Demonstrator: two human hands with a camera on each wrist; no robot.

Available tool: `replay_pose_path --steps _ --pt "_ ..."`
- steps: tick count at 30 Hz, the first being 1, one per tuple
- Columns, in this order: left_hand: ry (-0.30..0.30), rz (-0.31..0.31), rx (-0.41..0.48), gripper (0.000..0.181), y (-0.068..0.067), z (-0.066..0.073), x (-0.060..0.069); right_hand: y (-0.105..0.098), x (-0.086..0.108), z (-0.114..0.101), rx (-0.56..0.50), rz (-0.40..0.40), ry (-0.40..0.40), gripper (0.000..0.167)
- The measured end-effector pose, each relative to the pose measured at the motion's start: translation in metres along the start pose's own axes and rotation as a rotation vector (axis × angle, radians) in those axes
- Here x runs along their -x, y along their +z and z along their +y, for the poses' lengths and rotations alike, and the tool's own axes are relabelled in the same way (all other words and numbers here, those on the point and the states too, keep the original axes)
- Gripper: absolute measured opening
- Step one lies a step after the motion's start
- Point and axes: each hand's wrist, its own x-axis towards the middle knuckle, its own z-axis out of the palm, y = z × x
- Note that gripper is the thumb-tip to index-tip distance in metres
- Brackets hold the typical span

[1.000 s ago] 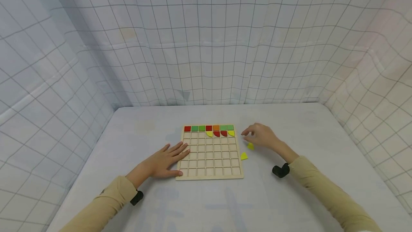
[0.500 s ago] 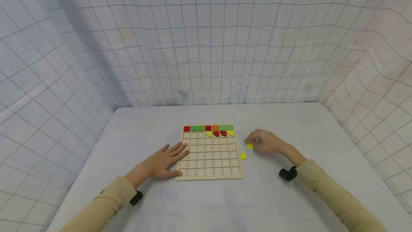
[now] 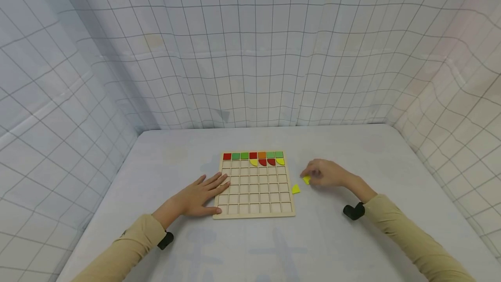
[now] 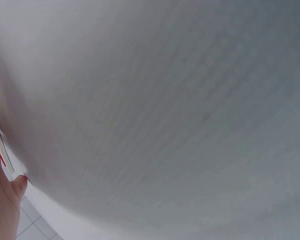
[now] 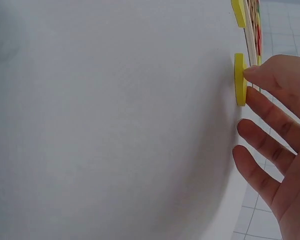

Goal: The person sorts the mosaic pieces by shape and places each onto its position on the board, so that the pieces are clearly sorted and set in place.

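Observation:
A pale wooden grid board [image 3: 254,189] lies flat on the table. My left hand [image 3: 199,197] rests on its left edge with fingers spread; part of that hand [image 4: 2,200] shows at the rim of the left wrist view. To the right of the board, my right hand [image 3: 328,173] has thumb and fingers at a small yellow quarter-circle piece [image 3: 306,180]. In the right wrist view, the thumb and a finger meet the edge of this yellow piece [image 5: 239,80], pinching it low at the table surface. The other fingers of the right hand [image 5: 290,130] are loosely bent.
A second yellow piece [image 3: 296,189] lies against the board's right edge. Red, green and orange square tiles [image 3: 244,156] fill the top row. Beneath them sit red and yellow quarter-circles [image 3: 262,162] at the right. Gridded white curtains [image 3: 250,55] surround the white table [image 3: 250,247].
My right hand has come down and to the right, onto the upper yellow piece. That piece has shifted slightly right and turned. The left hand and the board stay in place.

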Motion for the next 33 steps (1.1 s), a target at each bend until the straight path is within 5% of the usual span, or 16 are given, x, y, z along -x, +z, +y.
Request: replay_pose_path --steps 17,33 --pt "-0.004 0.002 -0.006 0.079 0.002 -0.001 -0.001 -0.005 0.015 0.006 -0.003 -0.053 -0.028 0.028" --pt "0.004 0.013 -0.004 0.079 0.003 -0.001 0.001 -0.006 0.019 0.011 0.044 0.016 0.033 0.019"
